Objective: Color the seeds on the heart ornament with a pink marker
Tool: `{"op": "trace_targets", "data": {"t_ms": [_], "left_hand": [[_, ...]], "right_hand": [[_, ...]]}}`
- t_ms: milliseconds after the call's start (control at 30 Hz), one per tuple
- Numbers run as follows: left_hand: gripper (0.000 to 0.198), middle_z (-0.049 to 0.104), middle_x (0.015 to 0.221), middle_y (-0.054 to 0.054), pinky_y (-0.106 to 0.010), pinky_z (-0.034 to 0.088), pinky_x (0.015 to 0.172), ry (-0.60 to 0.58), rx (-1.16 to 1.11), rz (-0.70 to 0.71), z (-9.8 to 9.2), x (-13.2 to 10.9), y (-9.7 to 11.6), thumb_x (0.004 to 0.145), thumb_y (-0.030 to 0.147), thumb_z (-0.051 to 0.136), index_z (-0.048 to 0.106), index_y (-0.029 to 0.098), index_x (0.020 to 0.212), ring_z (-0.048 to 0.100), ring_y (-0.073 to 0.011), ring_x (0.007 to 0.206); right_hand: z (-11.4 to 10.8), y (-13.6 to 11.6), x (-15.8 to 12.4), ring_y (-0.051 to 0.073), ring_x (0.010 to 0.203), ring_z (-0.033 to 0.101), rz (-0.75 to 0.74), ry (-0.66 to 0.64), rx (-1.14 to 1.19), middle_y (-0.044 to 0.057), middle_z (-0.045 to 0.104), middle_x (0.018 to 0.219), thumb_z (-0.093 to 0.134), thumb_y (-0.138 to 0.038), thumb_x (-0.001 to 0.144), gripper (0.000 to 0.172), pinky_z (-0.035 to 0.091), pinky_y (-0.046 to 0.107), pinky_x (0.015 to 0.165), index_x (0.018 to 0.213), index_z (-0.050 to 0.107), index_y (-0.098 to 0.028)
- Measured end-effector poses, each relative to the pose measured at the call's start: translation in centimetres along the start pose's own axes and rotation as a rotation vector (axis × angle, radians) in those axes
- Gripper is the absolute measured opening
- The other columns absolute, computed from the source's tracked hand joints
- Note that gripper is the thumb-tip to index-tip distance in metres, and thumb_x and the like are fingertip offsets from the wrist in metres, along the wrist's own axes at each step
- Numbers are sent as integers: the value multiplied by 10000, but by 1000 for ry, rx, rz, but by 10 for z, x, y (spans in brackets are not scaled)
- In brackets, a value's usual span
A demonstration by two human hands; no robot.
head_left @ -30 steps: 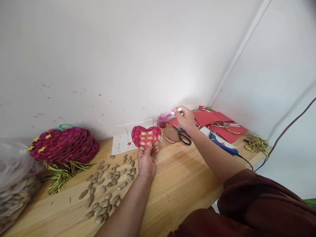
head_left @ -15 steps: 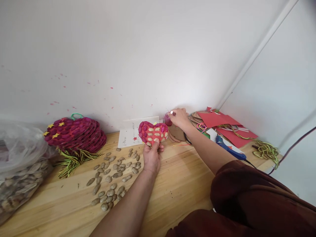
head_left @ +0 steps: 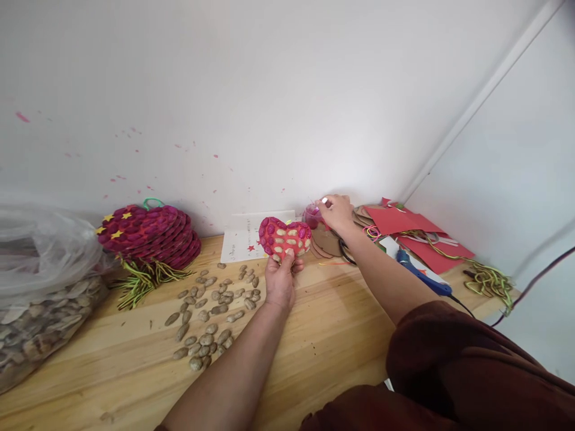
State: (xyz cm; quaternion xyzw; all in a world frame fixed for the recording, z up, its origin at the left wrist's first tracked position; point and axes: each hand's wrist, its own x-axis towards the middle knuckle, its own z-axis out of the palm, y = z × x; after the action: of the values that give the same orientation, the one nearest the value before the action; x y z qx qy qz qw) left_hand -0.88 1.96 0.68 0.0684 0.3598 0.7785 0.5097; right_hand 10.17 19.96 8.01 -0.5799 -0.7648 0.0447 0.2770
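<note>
- The left hand (head_left: 279, 281) reaches forward over the worktop (head_left: 323, 335), its grip clamped on the lower tip of the heart (head_left: 284, 237), thumb on the front face.
- The heart is held upright just above the worktop, near the back wall. It is red, set with pale shells in the middle and magenta ones along the left and upper edge.
- The right hand (head_left: 338, 212) is further back and to the right, its grip closed on a thin stick (head_left: 324, 202), of which only the white end shows.
- The stick points down into the pink cup (head_left: 311, 216), which stands just right of the heart, against the wall.
- Loose shells (head_left: 211, 311) lie scattered on the worktop left of the left forearm.
- A stack of magenta hearts (head_left: 148, 230) with green-yellow fringes sits further left, beside a plastic bag (head_left: 40, 287) of shells.
- A white sheet (head_left: 242, 242) leans behind the heart.
- Right of the cup lie brown card cut-outs (head_left: 327, 240), red paper (head_left: 404, 224) and a blue glue gun (head_left: 420, 274).
</note>
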Motion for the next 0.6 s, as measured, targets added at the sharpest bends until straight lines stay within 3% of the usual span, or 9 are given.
{"op": "trace_targets", "data": {"t_ms": [167,267,367,500,600], "left_hand": [[497,673,729,48,-207,455,556,-12,32,7,0,0,0,590,306,1000,602,193,866,622,-95,547],[501,675,730,47,-203,440,536,-12,35,8,0,-1,1,585,294,1000,594,194,862,616,-91,532],[507,678,719,51,-203,457,542,-7,12,5,2,-1,2,572,283,1008,599,194,859,622,-92,532],[525,695,741,44,-218,530,611,-7,-21,-4,3,-2,4,547,296,1037,633,183,863,676,-108,592],[526,675,710,46,-231,556,651,1,-24,-9,2,0,3,553,335,1050,627,183,827,700,-124,624]], "right_hand": [[-5,9,-9,301,1055,659,-27,145,174,100,802,962,633,-421,968,272,468,424,961,923,795,-207],[-9,14,-18,232,839,651,6,240,449,60,763,833,634,-451,933,289,487,363,831,861,761,-201],[-16,15,-29,187,734,590,77,310,800,13,690,745,690,-601,858,395,483,332,749,826,732,-209],[-30,2,-51,145,668,555,124,298,1129,-21,609,665,817,-727,713,530,480,298,678,797,736,-211],[-36,-18,-75,148,705,610,43,280,1135,-3,682,728,797,-703,791,497,500,291,685,848,762,-210]]}}
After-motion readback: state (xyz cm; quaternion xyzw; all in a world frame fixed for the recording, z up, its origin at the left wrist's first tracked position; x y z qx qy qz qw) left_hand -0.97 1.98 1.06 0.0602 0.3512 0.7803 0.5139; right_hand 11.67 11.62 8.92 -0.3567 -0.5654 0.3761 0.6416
